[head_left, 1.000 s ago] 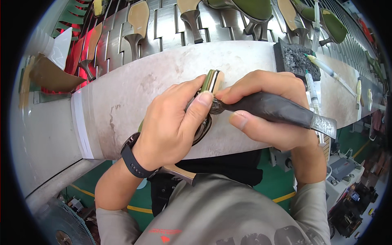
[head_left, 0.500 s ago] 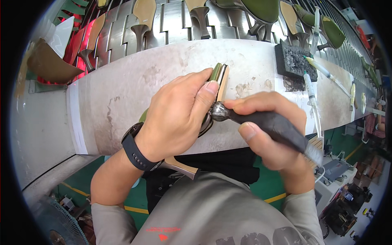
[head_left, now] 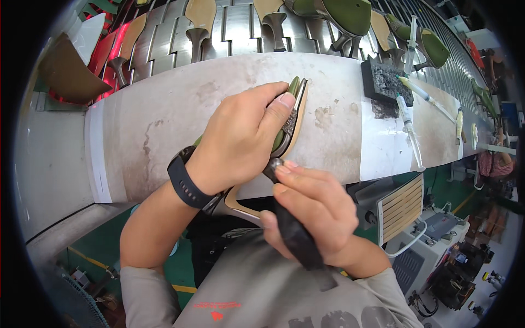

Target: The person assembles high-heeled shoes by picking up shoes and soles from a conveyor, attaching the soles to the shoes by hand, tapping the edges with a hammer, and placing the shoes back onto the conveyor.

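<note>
My left hand is wrapped over a green high-heeled shoe, holding it on its side at the bench's near edge. The toe points away from me, and a tan sole and a sparkly dark band face right. Much of the upper is hidden under my palm. My right hand grips a dark-handled tool with a rounded metal end. That end is close against the shoe's sole side, just below my left fingers; whether it touches cannot be made out. The tool's lower end is blurred.
A pale, stained bench spans the middle. On its right lie a black sponge block and several syringes. Behind, a metal slat conveyor carries several heeled shoes. A slatted wooden board stands at the right, beside a machine.
My right hand has moved left and nearer to me with the tool, from the shoe's middle down toward its heel part. The left hand keeps its hold on the shoe.
</note>
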`<state>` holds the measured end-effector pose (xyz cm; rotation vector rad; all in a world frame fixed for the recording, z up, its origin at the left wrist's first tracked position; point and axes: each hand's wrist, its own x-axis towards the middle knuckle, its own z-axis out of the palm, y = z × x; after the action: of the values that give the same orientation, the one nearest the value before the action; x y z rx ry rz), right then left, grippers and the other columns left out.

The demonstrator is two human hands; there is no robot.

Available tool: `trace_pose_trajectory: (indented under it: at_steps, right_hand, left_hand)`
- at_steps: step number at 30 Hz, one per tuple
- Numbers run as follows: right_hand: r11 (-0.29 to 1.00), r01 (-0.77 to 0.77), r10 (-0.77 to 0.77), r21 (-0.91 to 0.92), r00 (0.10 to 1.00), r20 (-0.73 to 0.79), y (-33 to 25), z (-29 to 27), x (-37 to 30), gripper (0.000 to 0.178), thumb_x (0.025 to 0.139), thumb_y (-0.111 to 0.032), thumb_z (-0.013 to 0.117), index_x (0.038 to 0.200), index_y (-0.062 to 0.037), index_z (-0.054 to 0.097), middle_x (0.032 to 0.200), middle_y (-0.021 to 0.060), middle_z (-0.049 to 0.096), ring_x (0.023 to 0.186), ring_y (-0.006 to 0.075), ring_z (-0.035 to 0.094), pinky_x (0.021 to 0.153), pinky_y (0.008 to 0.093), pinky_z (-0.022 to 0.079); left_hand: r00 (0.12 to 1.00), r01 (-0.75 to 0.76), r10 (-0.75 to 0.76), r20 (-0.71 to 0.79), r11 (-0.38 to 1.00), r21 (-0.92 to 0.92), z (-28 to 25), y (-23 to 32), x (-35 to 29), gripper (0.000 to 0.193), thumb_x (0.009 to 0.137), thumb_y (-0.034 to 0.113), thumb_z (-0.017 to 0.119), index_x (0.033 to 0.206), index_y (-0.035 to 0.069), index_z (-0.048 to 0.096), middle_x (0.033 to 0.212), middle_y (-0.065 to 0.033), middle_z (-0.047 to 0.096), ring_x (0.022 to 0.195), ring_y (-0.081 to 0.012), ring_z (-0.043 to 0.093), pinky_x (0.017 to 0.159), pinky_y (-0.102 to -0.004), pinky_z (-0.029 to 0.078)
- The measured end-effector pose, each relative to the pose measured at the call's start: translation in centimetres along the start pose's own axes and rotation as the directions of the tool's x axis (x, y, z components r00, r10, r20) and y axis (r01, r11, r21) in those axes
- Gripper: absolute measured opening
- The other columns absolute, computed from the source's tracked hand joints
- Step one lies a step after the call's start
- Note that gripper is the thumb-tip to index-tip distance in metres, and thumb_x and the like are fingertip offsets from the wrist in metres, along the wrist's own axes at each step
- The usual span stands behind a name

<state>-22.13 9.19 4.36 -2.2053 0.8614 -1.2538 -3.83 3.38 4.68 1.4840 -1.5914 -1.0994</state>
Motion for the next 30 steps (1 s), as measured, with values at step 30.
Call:
trace_pose_trajectory:
  at_steps: [30]
  right_hand:
    - [0.983,0.078,-0.128,0.163,0.940,0.317,-0.3,1.6,0.5,0.037,0.070,-0.008,0.088,0.102,0.0040,0.075,0.108,0.0201,0.075,0.094,0.0346,0.077,0.077,0.0379,0.065]
  left_hand:
    - [0.948,-0.227,0.279,-0.152,0.929,0.293,-2.4,-5.0,-5.6,0.028,0.100,0.016,0.066,0.120,-0.002,0.072,0.113,-0.0183,0.074,0.099,-0.0382,0.067,0.088,-0.0463,0.053]
